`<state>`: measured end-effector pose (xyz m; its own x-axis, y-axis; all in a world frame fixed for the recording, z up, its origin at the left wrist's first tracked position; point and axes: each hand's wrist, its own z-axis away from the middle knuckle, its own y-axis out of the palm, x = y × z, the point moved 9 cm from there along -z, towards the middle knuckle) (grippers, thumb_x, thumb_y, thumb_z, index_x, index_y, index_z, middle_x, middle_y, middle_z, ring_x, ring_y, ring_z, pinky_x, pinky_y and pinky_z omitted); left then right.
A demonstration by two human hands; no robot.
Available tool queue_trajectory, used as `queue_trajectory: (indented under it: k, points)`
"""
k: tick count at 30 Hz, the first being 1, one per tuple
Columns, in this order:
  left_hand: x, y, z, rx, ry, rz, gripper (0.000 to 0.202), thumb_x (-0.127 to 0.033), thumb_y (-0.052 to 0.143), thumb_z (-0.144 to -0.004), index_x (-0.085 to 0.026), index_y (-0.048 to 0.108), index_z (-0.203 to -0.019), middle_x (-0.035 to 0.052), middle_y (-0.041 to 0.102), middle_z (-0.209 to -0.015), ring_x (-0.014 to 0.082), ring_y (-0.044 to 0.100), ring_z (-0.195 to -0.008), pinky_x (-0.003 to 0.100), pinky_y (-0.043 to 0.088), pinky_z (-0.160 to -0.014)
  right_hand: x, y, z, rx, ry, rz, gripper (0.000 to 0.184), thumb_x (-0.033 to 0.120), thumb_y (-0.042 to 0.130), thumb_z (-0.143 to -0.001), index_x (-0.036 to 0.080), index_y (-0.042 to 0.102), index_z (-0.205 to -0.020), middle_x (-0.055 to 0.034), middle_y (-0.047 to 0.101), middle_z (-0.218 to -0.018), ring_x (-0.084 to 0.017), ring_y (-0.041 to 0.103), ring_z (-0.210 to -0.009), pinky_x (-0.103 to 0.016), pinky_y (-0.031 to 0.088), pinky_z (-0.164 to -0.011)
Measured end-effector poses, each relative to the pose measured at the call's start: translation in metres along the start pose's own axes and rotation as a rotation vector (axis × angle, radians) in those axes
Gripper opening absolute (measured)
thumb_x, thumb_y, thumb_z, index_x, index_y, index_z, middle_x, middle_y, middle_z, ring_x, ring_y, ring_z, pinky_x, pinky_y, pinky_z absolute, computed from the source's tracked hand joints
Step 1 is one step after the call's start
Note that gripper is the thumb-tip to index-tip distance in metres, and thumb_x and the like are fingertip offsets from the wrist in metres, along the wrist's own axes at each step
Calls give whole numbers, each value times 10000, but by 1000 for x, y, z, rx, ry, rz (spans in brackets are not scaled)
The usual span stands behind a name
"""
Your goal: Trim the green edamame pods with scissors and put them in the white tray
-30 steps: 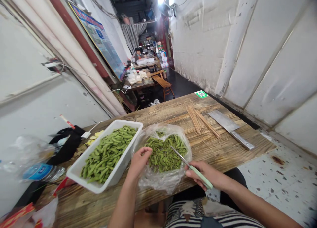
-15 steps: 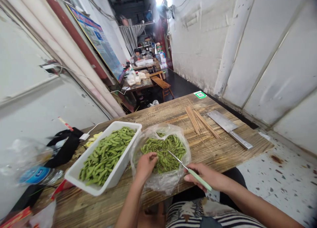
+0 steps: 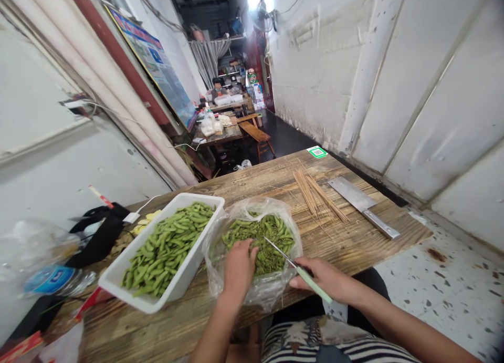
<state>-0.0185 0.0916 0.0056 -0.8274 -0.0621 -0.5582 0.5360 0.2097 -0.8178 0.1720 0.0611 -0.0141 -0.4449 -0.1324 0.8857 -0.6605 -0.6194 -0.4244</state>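
My left hand [image 3: 239, 266] reaches over the near left side of a round container lined with a clear plastic bag [image 3: 216, 242]. Its fingers are bent close together at the green edamame pods [image 3: 277, 226] inside; whatever they pinch is hidden. Small green trimmings lie among those pods. At the container's right rim, my right hand [image 3: 328, 279] is closed around scissors with a pale green handle [image 3: 313, 283]. Their narrow metal blades [image 3: 277, 248] point left and away over the pods and look nearly together. Left of the bag, a white rectangular tub [image 3: 129, 301] holds many more pods [image 3: 169, 247].
On the wooden table [image 3: 252, 187], thin wooden skewers [image 3: 313, 192] and a cleaver [image 3: 352, 194] lie to the right. A plastic bottle [image 3: 59, 280] and a black bag [image 3: 100, 242] crowd the left end. Farther back are a wooden bench [image 3: 255, 132] and a seated person [image 3: 218, 88].
My left hand has moved slightly right and forward, deeper over the pods. The scissors stay in my right hand, shifted only a little to the left. The view has shifted slightly.
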Motion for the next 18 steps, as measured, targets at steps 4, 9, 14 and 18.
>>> queue_trajectory:
  k: [4,9,14,18]
  points:
    - [3,15,1,123,-36,127,129,-246,633,-674,-166,676,-766,52,652,-716,198,583,-699,299,418,-691,-1,1,0,1,17,39,347,472,592,-771,154,639,-901,-14,633,-774,-153,535,-663,-214,406,-617]
    - [-2,14,4,146,-120,419,175,-322,672,-611,-167,617,-673,2,615,-642,157,546,-619,251,394,-608,-1,-1,2,-3,50,73,351,466,597,-764,152,637,-916,-23,645,-795,-162,550,-670,-223,405,-624]
    - [-5,21,9,168,-189,554,213,-336,694,-578,-163,581,-635,-14,579,-602,136,513,-583,235,376,-581,4,1,3,20,12,18,344,450,589,-775,149,641,-933,-19,637,-797,-162,546,-686,-214,405,-620]
    - [-3,25,10,174,-208,579,212,-331,695,-581,-158,584,-636,-12,579,-611,133,512,-591,235,373,-587,4,3,3,33,2,11,335,442,584,-781,138,636,-911,-10,609,-757,-148,522,-665,-205,393,-595]
